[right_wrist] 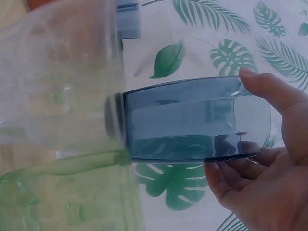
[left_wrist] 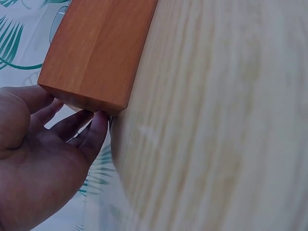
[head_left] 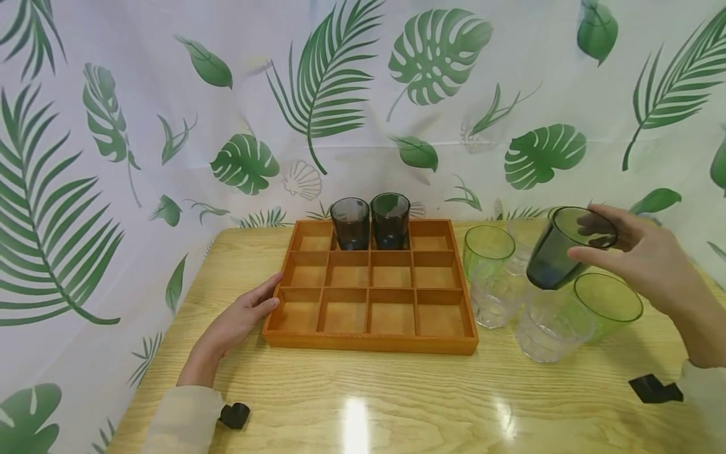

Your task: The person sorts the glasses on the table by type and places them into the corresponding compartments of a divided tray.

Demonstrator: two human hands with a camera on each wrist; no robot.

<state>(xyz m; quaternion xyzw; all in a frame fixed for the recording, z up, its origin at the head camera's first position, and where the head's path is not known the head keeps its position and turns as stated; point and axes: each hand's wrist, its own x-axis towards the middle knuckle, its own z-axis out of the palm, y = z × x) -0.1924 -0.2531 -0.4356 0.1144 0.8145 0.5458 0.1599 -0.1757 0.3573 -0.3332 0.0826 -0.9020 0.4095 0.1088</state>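
Observation:
My right hand grips a dark grey drinking glass near its rim, thumb on one side and fingers on the other. In the head view the glass is tilted, raised over the other glasses on the right. The right wrist view shows the same bluish-grey glass between thumb and fingers. My left hand touches the left side of a wooden compartment tray; in the left wrist view its fingertips rest against the tray's end. Two dark glasses, one left and one right, stand in the tray's middle back compartments.
Right of the tray stand green glasses, one behind and one in front, among several clear glasses. The wooden table meets a white leaf-print cloth behind and at the left.

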